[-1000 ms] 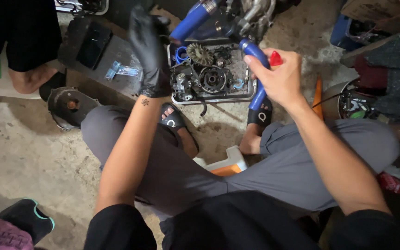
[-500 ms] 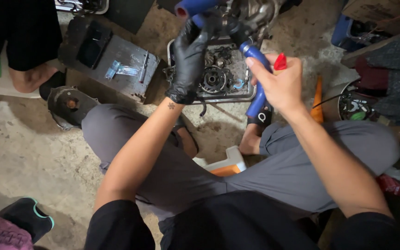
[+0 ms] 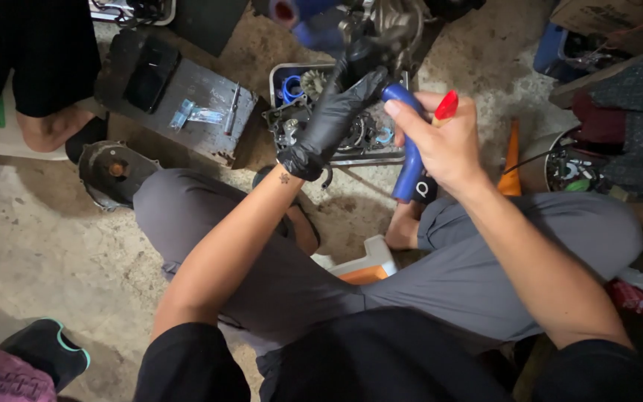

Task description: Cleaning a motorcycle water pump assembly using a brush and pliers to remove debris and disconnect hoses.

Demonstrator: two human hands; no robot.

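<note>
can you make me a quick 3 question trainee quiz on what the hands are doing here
1. True or false: both of the person's hands wear black gloves.
2. Which hand grips the blue hose? A) left hand B) right hand C) neither
3. Fill in: the tray of small metal parts sits on the floor just beyond the person's ____.

Key:
1. False. Only the left hand is in a black glove; the right hand is bare.
2. B. The right hand wraps around the hose's upper part, with a red-handled tool held in the same hand.
3. Knees. The tray lies past the bent legs, under the raised hands.
</note>
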